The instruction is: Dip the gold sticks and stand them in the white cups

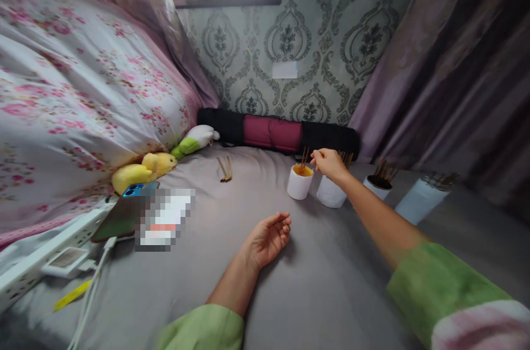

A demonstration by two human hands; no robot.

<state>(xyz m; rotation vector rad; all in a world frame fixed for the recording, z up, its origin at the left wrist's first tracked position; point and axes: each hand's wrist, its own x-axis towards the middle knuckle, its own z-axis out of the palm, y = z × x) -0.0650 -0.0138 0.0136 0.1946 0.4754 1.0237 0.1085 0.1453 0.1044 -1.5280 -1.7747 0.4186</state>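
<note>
My right hand [329,163] reaches just right of a white cup [298,185] with a yellow inside, which holds a few thin brown sticks [305,157]. Its thumb and fingers are pinched together; anything between them is too small to make out. Partly behind that hand stands a second white cup [331,195] with thin sticks in it. My left hand [271,239] rests palm up on the grey sheet [232,217], fingers loosely curled and nothing in them. Two slim gold-brown pieces [226,169] with darker, wider ends lie on the sheet to the left.
Farther right are a dark-mouthed white cup [379,187] and a tilted pale container [422,201], both holding thin sticks. A black and maroon roll [273,132] lies along the wall. On the left are a phone [124,212], a power strip [33,261], a cable and plush toys [143,173].
</note>
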